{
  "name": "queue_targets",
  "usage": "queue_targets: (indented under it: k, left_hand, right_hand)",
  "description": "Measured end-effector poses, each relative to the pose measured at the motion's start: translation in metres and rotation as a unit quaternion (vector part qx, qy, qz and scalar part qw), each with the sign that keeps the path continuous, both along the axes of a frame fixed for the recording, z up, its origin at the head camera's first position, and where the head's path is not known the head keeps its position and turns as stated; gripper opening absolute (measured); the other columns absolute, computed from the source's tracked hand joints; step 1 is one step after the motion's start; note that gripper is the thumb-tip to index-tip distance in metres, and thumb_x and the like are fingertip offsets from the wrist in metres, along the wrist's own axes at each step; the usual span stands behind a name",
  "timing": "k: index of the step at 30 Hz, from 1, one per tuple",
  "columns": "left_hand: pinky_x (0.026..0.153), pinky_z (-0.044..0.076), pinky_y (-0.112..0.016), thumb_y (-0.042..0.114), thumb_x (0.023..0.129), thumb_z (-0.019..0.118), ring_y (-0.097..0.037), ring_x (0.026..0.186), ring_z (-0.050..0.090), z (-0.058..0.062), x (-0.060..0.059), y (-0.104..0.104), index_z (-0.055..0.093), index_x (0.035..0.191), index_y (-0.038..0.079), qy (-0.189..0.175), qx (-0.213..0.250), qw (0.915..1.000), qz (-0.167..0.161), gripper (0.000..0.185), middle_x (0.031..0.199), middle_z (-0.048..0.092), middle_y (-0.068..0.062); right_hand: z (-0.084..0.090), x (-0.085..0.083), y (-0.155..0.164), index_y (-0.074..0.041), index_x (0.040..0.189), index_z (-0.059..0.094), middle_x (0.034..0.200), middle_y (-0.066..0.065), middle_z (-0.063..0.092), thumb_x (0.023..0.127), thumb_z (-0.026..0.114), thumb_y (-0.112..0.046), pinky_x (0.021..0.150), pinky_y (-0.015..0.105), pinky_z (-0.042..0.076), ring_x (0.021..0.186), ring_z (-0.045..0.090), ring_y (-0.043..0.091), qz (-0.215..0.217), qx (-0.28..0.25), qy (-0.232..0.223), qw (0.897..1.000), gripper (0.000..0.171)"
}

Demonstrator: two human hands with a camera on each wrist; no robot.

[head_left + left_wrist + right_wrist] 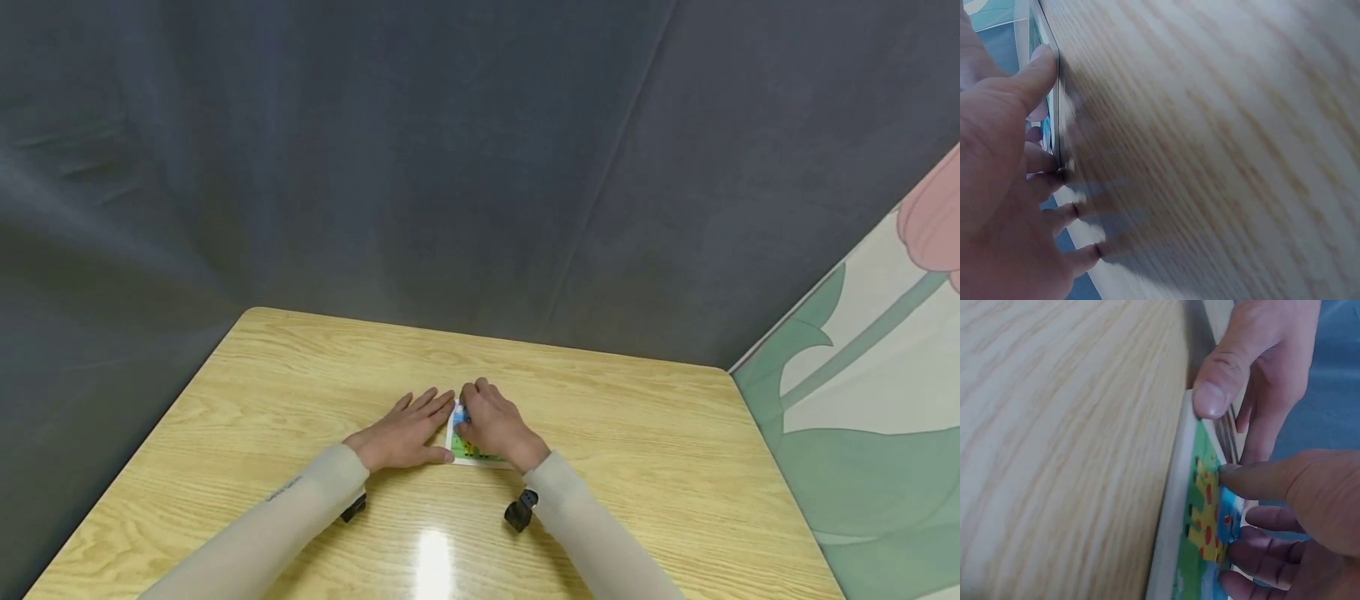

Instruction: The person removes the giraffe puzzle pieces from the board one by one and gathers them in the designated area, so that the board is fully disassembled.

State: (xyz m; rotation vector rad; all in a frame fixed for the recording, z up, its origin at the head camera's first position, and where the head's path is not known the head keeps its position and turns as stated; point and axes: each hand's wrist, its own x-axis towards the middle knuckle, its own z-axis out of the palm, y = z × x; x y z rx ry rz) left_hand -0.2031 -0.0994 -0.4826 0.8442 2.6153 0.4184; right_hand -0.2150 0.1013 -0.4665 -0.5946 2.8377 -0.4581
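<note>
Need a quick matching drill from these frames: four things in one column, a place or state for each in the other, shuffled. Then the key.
Things
1. left hand
2. right hand
3. picture card
4. table

Places or states
A. pale wood grain, carries everything
B. flat, fingers straight, thumb at the card's edge
C. lying on the wood, white border, green, yellow and blue print
D. on top of the card, fingers curled over its far end

Pairs: 1-B, 2-D, 3-C, 4-A

Picture card (467, 442), flat on table.
White border, green, blue, yellow print face up; lies table centre, slightly toward 6 o'clock.
</note>
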Motion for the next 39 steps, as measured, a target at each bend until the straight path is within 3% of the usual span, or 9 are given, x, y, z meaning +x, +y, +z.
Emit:
queue_targets:
  k: [5,12,23,28,34,39]
  left_hand:
    - [0.135,0.011,-0.065,0.058,0.107,0.056,-0.035,0.170,0.008,0.001,0.000,0.000,0.021,0.171,0.008,0.000,0.002,1.0000,-0.001,0.089,0.182,0.012,-0.007]
    - [0.135,0.011,-0.066,0.058,0.106,0.057,-0.035,0.170,0.008,0.001,0.000,0.000,0.022,0.171,0.009,-0.003,0.004,1.0000,0.000,0.089,0.182,0.013,-0.006]
    - [0.134,0.013,-0.066,0.058,0.106,0.056,-0.034,0.170,0.008,0.001,0.000,0.000,0.022,0.171,0.008,0.000,-0.004,1.0000,-0.005,0.088,0.182,0.013,-0.006]
    - [0.134,0.013,-0.066,0.058,0.106,0.057,-0.034,0.170,0.008,0.002,0.000,0.001,0.022,0.171,0.009,-0.002,-0.003,1.0000,-0.002,0.088,0.182,0.013,-0.006]
    - [0.134,0.013,-0.066,0.058,0.106,0.058,-0.034,0.170,0.009,0.002,0.000,0.001,0.023,0.171,0.009,-0.004,0.000,1.0000,0.001,0.088,0.182,0.014,-0.007]
    - [0.134,0.012,-0.066,0.058,0.106,0.058,-0.035,0.170,0.008,0.001,0.000,0.001,0.023,0.171,0.008,-0.006,0.001,1.0000,0.001,0.089,0.182,0.014,-0.007]
  right_hand:
    - [-0.004,0.001,0.000,-0.005,0.136,0.066,0.128,0.012,0.058,0.102,0.076,-0.026,0.090,0.044,0.058,0.107,0.056,0.022,-0.004,-0.011,0.008,1.000,0.042]
    - [-0.006,0.001,0.003,-0.006,0.132,0.067,0.124,0.012,0.058,0.100,0.078,-0.024,0.086,0.043,0.057,0.102,0.055,0.021,-0.012,-0.039,0.014,0.999,0.039]
    - [-0.011,0.005,0.006,-0.006,0.132,0.068,0.121,0.012,0.062,0.102,0.075,-0.017,0.090,0.047,0.060,0.105,0.062,0.023,-0.021,-0.086,0.033,0.996,0.032]
    - [-0.011,0.005,0.009,-0.006,0.126,0.070,0.116,0.009,0.062,0.105,0.068,-0.012,0.084,0.041,0.059,0.090,0.060,0.016,-0.026,-0.116,0.039,0.992,0.022]
    - [-0.010,-0.001,0.014,-0.010,0.113,0.071,0.098,0.002,0.064,0.106,0.066,-0.013,0.070,0.027,0.047,0.078,0.056,0.012,-0.031,-0.166,-0.005,0.986,0.009]
    - [-0.006,-0.003,0.016,-0.009,0.110,0.072,0.093,0.001,0.064,0.106,0.067,-0.012,0.066,0.024,0.044,0.074,0.054,0.011,-0.018,-0.170,-0.012,0.985,0.007]
